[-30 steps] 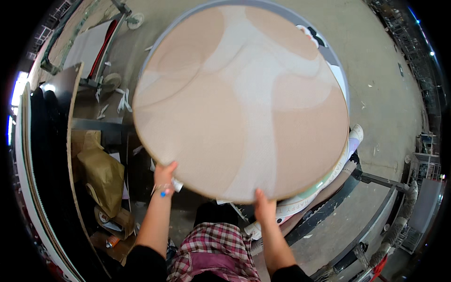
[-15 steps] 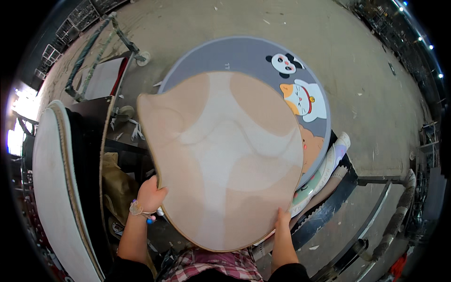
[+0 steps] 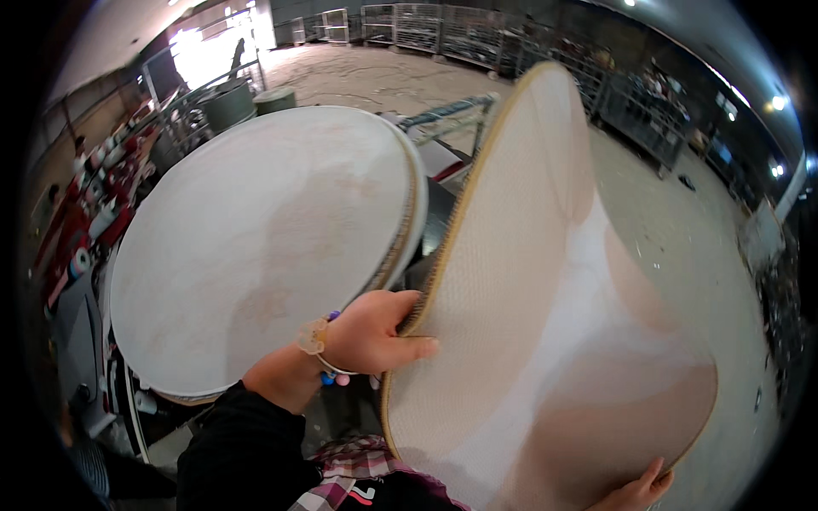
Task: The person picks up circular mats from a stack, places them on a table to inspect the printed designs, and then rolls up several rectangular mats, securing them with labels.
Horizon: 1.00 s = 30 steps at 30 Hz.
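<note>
A large beige and white floor mat (image 3: 545,341) with a yellowish-brown stitched edge rises in front of me, bent and tilted up to a tall point. My left hand (image 3: 366,332) grips its left edge, thumb on the face and fingers partly hidden behind. At the lower right edge my right hand (image 3: 639,492) pinches the mat; most of that hand is cut off by the mat and frame. Close beside my left hand, on the left, lies a stack of round mats with a white upper face (image 3: 264,247).
Past the stack, a cart's wrapped metal handle (image 3: 452,109) stands upright. Wire cage trolleys (image 3: 417,30) line the far wall. Grey-green bins (image 3: 228,104) are at the back left, with yarn cones (image 3: 102,217) along the left. Concrete floor (image 3: 656,230) extends to the right.
The view has swung left and up, toward the white stack. The beige mat has been raised from over the grey animal-print round mat and tilted up, still in both hands.
</note>
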### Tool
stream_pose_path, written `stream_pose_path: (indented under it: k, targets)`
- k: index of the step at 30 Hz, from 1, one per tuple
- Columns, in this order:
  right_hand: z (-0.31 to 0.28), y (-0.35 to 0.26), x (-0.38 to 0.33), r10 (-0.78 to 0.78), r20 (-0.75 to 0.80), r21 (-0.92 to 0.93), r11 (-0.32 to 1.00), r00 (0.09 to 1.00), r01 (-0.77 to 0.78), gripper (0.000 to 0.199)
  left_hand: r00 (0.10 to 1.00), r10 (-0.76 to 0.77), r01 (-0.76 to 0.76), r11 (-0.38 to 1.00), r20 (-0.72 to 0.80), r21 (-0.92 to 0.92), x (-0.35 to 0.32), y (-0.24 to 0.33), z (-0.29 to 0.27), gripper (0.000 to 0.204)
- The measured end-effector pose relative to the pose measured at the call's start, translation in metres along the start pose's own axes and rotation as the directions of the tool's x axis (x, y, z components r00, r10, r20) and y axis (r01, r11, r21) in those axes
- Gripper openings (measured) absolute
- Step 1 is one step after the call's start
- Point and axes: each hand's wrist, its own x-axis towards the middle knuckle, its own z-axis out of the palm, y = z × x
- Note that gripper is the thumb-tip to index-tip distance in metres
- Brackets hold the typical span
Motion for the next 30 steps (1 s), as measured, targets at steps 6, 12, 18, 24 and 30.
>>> stream_pose_path:
  k: [6, 12, 18, 24, 30]
  targets:
    - [0.021, -0.17, -0.062, 0.243, 0.182, 0.37, 0.881, 0.953, -0.295, 0.034, 0.796, 0.027, -0.284, 0.899, -0.605, -0.333, -0.175, -0.065, -0.086, 0.03]
    - [0.129, -0.227, -0.11, -0.031, 0.6, 0.414, 0.867, 0.799, -0.277, 0.033, 0.338, -0.278, -0.313, 0.868, -0.899, -0.386, -0.304, -0.15, -0.176, 0.036]
    - [0.145, -0.324, -0.252, -0.211, 0.97, 0.237, 0.731, 0.117, -0.641, 0.041, 0.032, -0.572, -0.226, 0.795, -0.82, -0.563, -0.4, -0.279, -0.194, 0.036]
    - [0.112, -0.226, -0.298, 0.008, 0.984, -0.104, 0.839, -0.18, -0.535, 0.043, -0.044, -0.53, 0.547, 0.697, -0.847, -0.465, -0.42, -0.33, -0.21, 0.03]
    - [0.047, -0.047, -0.302, 0.398, 0.911, -0.412, 0.886, -0.108, -0.211, 0.045, -0.106, -0.131, 0.994, -0.049, -0.986, -0.101, -0.445, -0.345, -0.216, 0.061]
